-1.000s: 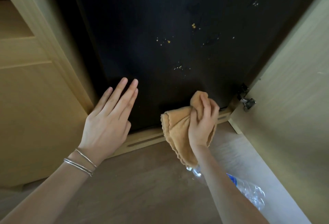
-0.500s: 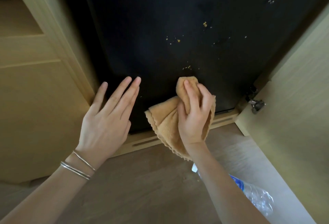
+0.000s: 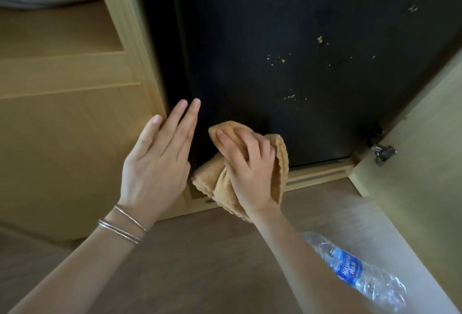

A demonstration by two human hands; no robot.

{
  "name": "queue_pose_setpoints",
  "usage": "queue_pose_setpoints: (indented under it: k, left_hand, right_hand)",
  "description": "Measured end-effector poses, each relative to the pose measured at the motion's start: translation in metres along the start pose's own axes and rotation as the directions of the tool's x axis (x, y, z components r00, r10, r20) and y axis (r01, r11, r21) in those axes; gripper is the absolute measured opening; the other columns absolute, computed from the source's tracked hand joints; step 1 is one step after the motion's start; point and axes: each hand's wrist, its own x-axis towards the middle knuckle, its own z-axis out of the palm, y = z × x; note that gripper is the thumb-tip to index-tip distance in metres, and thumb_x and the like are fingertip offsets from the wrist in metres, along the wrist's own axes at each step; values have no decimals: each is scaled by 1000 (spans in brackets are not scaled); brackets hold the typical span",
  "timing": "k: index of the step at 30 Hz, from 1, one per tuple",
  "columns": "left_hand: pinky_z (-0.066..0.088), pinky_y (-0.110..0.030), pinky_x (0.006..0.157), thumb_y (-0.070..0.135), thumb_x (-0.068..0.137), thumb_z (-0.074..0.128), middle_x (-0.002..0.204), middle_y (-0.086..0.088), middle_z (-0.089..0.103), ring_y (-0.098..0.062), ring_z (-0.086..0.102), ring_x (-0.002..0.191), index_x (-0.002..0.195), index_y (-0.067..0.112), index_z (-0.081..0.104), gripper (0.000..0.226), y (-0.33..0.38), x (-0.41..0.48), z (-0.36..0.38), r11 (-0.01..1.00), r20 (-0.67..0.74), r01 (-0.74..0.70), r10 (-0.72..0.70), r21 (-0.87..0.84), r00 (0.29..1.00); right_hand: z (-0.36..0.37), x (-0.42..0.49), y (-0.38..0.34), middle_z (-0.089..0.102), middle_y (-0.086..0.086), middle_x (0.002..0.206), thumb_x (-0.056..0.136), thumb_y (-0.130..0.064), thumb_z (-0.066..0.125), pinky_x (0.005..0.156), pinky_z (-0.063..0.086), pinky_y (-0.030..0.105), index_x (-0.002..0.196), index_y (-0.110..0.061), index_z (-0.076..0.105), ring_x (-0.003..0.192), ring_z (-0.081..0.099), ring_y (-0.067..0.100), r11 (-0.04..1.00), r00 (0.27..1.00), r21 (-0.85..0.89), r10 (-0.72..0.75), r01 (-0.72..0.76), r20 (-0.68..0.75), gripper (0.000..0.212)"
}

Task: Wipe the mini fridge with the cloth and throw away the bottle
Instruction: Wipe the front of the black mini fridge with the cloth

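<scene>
While the right grip [image 3: 250, 166] clutches the cloth [image 3: 281, 163] low on the mini fridge [image 3: 250, 51] door, the left grip [image 3: 155, 168] lies flat and released beside it. Firm upward strokes should reach the crumbs [image 3: 288, 96] above. The crumpled bottle [image 3: 355, 271], labelled AQUAFINA, lies on the floor [image 3: 200, 263] at the right.

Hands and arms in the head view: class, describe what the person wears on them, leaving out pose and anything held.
Both forearms are bare, with no sleeves or gloves in view. The left hand has thin silver bangles at its wrist, about three. The right hand shows no bracelet or watch. No rings are visible.
</scene>
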Motion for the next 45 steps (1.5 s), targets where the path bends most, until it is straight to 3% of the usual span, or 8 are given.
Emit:
queue_pose_setpoints:
  k: [6,12,21,28,33,36,39,45]
  left_hand:
    - [-15,-44,119,20,95,24,163,-15,0,-23,4,150,153,-2,12,64,-1,3,-1,999,-9,8,-8,-39,1000]
    - [-12,-44,120,20,101,11,163,-14,7,-23,8,150,153,1,18,57,-2,2,2,995,-33,-30,26,-100,999]
    - [-12,-45,120,20,95,25,163,-14,13,-24,12,150,153,1,19,62,-2,5,-7,987,-32,-16,11,-158,999]
    - [-4,-43,122,18,94,36,160,-13,25,-25,20,148,149,0,33,57,0,7,-16,945,-62,-2,-20,-328,998]
    - [-2,-43,122,15,92,38,158,-15,29,-27,22,147,147,-1,35,57,-2,8,-19,922,-62,-2,-24,-387,998]
    - [7,-42,123,14,93,38,158,-16,29,-29,23,147,147,-2,35,56,-1,12,-21,897,-90,-32,-9,-440,996]
    - [15,-43,122,14,93,41,159,-17,25,-30,19,149,148,-2,32,58,1,25,-22,871,-106,-49,-3,-488,994]
    - [13,-43,123,15,94,38,162,-21,8,-31,6,151,151,-3,20,63,15,45,-16,875,-93,-56,13,-481,996]
  right_hand:
    - [-6,-42,29,41,-3,121,86,-17,50,76,50,47,126,-32,46,101,44,22,997,979,-68,-6,21,202,43]
    - [-19,21,-3,41,-2,126,97,-22,48,86,44,46,131,-30,44,104,47,24,991,995,100,96,-92,-34,36]
    - [-21,-17,29,40,0,129,90,-15,50,83,43,53,132,-30,43,109,44,26,989,983,56,126,-135,132,45]
    - [-23,36,-3,39,-1,129,93,-17,51,89,42,49,131,-27,46,108,46,26,981,990,140,137,-130,-36,40]
    - [-10,-26,27,40,0,130,89,-16,57,83,44,50,134,-31,41,111,43,25,1000,983,28,-16,11,181,51]
    - [-13,-55,41,40,-1,129,87,-14,56,80,45,50,135,-32,39,109,43,24,998,960,5,56,-60,275,54]
    - [-24,-51,40,43,-1,127,92,-17,49,80,44,47,133,-30,44,104,48,24,986,972,49,149,-161,184,43]
    - [-22,6,9,41,-2,129,99,-26,41,85,43,48,133,-31,42,109,49,25,995,998,94,22,-27,57,34]
